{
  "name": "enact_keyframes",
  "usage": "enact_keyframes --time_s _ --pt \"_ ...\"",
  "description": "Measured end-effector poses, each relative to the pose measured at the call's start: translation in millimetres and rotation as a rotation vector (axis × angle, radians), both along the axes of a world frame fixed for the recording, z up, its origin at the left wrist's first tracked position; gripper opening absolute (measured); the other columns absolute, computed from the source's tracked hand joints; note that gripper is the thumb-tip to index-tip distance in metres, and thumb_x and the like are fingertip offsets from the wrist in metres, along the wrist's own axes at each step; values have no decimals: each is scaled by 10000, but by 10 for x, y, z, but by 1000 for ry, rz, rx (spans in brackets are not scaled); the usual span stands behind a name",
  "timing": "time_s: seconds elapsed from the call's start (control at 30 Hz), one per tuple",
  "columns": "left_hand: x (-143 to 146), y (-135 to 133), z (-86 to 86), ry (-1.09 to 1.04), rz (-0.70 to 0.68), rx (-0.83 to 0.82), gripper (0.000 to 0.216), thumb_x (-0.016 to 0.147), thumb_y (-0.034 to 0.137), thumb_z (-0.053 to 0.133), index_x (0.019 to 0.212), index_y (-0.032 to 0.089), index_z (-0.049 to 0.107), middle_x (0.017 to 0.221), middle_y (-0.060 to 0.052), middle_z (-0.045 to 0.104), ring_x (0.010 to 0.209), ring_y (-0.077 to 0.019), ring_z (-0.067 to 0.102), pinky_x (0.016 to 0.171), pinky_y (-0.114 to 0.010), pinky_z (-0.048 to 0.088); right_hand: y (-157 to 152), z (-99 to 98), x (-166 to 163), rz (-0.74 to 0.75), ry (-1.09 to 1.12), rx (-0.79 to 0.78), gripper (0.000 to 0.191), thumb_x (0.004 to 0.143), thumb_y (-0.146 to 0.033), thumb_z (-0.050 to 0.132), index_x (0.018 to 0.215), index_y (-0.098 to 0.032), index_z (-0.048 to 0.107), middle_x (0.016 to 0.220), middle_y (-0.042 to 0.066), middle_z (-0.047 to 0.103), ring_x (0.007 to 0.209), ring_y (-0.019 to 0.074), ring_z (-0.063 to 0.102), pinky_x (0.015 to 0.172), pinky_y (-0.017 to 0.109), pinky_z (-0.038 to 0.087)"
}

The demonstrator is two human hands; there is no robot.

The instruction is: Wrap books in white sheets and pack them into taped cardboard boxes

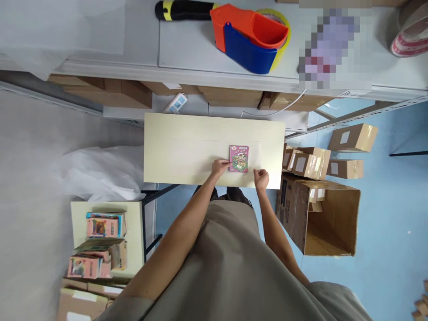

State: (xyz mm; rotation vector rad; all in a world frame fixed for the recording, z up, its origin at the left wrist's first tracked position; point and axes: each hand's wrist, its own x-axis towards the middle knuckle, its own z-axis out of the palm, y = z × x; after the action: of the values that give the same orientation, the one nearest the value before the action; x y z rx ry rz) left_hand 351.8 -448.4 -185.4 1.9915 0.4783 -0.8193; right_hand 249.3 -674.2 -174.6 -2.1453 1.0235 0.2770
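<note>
A small pink printed packet (pixel 239 158) lies on a pale cream table (pixel 187 147). My left hand (pixel 220 166) touches the packet's left lower edge with curled fingers pinching it. My right hand (pixel 261 178) rests on the table's near edge, just right of the packet, fingers curled and apart from it. Nothing shows inside the right hand.
A large open cardboard box (pixel 326 218) stands on the blue floor at the right, with smaller taped boxes (pixel 310 162) behind it. A side table at lower left holds colourful boxes (pixel 100 243). An orange and blue tape dispenser (pixel 250 38) sits on the grey shelf above.
</note>
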Motion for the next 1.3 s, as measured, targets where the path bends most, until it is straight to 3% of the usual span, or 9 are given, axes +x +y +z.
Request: enact_keyframes --time_s 0.1,0.27,0.37,0.5,0.67,0.77,1.0,1.1,1.3 --pt "3 12 6 -7 -8 -8 130 827 326 911 931 253 888 1069 -45 878 1086 -275 817 983 -350 620 134 120 -30 131 -140 -67 231 1030 -431 632 956 -216 670 1133 159 734 986 283 705 882 386 577" --pt "5 -1 33 -22 -27 10 71 901 289 811 916 234 852 1079 -52 873 1089 -253 811 982 -323 600 475 226 60 544 -257 -206 143 1068 -236 575 997 -233 699 1327 177 713 1208 329 637 1065 471 549" --pt "-26 -41 58 -26 -40 34 123 944 332 768 954 225 827 1084 -57 866 1094 -250 802 973 -315 588 638 178 165 706 -182 -212 224 1092 -159 512 1048 -223 722 1456 163 711 1208 318 642 1050 455 566" --pt "-83 -150 81 -15 -54 124 218 940 400 792 1040 207 776 1119 -98 846 1115 -284 784 969 -347 565 740 98 217 783 -99 -211 295 1106 -131 466 1100 -209 751 1561 129 689 1223 314 656 1011 435 604" --pt "-116 -331 97 -35 -151 342 405 958 568 786 1127 209 702 1251 -156 798 1243 -338 728 1033 -402 510 743 151 166 787 -95 -192 303 1127 -212 475 1106 -214 777 1611 109 662 1285 318 661 991 426 629" --pt "-118 -403 101 -32 -203 418 421 957 502 814 1206 200 658 1344 -196 750 1327 -373 676 1067 -439 481 632 213 248 749 -75 -110 255 1124 -270 522 1131 -240 776 1533 93 718 1250 299 704 969 397 632" --pt "-120 -431 107 35 -186 415 448 948 426 857 1253 220 601 1411 -171 703 1390 -352 623 1089 -435 462 225 127 981 304 36 -62 284 1114 -275 528 1315 -180 705 1297 169 793 1120 277 778 1004 400 598" --pt "-144 -434 117 26 -158 407 395 963 373 842 1240 222 604 1405 -160 704 1386 -338 621 1087 -427 465 197 54 1248 228 142 4 208 1074 -268 584 1173 -182 745 1221 177 824 1120 306 778 1024 428 588" --pt "-219 -526 139 -71 -124 361 267 969 171 756 1210 203 647 1353 -185 693 1357 -376 619 1133 -478 444 213 36 1421 270 145 40 158 1003 -361 688 998 -210 735 1136 154 839 1066 304 789 974 400 605"
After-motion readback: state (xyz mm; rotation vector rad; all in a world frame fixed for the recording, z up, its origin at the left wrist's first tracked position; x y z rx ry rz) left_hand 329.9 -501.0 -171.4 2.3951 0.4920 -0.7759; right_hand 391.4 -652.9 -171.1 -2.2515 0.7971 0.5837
